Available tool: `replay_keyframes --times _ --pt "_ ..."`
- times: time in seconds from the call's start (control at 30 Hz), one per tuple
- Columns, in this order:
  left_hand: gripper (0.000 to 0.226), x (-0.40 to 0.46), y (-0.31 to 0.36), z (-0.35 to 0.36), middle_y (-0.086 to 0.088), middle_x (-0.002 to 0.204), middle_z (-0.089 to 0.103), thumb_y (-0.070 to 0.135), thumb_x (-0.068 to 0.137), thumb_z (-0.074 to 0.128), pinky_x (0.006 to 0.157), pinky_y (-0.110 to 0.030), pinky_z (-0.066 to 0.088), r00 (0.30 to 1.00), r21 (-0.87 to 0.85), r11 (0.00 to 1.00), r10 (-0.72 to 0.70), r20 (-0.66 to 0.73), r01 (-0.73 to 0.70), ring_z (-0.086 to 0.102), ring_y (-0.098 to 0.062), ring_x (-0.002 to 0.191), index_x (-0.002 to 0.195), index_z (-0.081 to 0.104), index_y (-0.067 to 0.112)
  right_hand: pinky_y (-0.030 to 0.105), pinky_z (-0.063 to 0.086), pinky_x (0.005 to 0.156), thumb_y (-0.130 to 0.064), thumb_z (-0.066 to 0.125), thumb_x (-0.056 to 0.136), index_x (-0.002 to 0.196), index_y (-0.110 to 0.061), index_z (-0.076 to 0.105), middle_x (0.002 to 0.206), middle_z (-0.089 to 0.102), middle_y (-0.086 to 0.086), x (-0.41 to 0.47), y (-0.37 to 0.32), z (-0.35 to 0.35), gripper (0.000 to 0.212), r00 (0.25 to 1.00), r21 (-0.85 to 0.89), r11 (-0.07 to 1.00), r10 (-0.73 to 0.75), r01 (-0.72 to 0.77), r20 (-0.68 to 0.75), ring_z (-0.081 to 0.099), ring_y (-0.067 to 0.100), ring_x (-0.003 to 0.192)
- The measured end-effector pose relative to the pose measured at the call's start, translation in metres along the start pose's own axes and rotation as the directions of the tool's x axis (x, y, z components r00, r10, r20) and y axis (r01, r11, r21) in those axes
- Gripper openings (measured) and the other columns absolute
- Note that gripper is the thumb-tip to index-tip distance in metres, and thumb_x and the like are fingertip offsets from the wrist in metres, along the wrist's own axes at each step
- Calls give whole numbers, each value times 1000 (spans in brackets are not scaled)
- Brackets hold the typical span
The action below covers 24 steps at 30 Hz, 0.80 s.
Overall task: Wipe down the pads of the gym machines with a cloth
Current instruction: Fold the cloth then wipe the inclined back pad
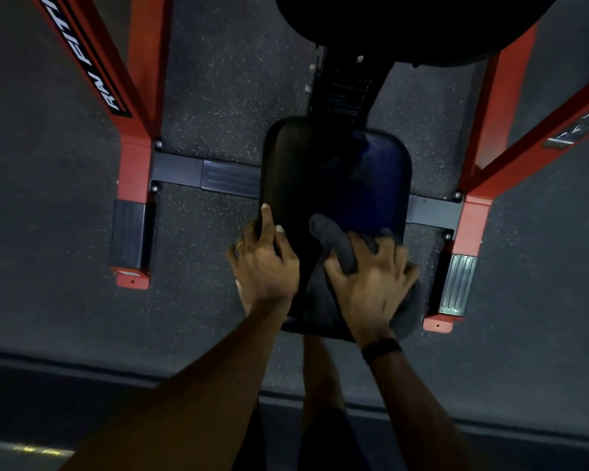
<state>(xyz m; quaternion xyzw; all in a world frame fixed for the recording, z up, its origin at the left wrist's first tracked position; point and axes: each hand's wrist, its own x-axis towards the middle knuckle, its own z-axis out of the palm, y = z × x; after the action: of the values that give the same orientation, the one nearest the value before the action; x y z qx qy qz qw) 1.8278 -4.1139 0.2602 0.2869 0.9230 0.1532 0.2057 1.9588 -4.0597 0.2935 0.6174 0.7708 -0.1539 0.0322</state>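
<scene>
Status: you are mid-wipe on the seat pad (334, 185), which sits low between the two red frame legs (135, 171). Your right hand (371, 283) is clenched around a bunched dark cloth (337, 239) and presses it onto the near right part of the pad; the cloth's slack hangs over the pad's near edge. Your left hand (262, 263) grasps the pad's near left edge, index finger lying straight along the rim, steadying it. Progress, judged: the far right area shows a bluish sheen that may be a damp, wiped patch, though the light is too dim to be sure; the left half looks matte and probably remains. A second, larger dark pad (405, 25) at the top of the view is untouched right now and likely still to do. Count: two hands, one cloth, two pads visible, two black foot plates (456, 283), one wristband (381, 348).
</scene>
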Motion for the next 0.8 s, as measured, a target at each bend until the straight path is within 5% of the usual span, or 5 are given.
replay_keyframes --times 0.17,0.4,0.7,0.8 --pt "55 -1 1 -1 -13 133 61 41 103 26 103 -57 40 1000 0 1000 -4 7 4 61 -32 114 148 47 17 51 36 89 -55 48 84 115 -24 67 117 58 16 97 -8 12 48 998 -58 997 -52 51 -26 51 36 107" --pt "55 0 1 -3 -9 131 62 43 104 24 104 -56 40 1000 15 1000 1 7 -1 59 -27 117 150 44 19 54 30 101 -54 41 88 118 -20 68 125 59 15 230 -29 27 53 999 -78 996 54 -54 4 46 34 124" --pt "56 0 0 -2 -12 131 63 43 103 25 102 -60 41 1000 18 1000 6 16 -6 59 -32 116 148 47 19 54 39 90 -51 54 86 124 -23 61 122 53 17 25 -14 2 48 998 -43 997 -64 62 -26 49 38 108" --pt "54 0 1 -2 -13 129 64 42 103 27 102 -61 41 1000 15 1000 2 -14 -2 60 -33 115 147 49 18 55 40 88 -54 49 86 118 -21 63 116 54 17 41 -13 6 48 994 -64 992 -110 108 -28 50 37 104"
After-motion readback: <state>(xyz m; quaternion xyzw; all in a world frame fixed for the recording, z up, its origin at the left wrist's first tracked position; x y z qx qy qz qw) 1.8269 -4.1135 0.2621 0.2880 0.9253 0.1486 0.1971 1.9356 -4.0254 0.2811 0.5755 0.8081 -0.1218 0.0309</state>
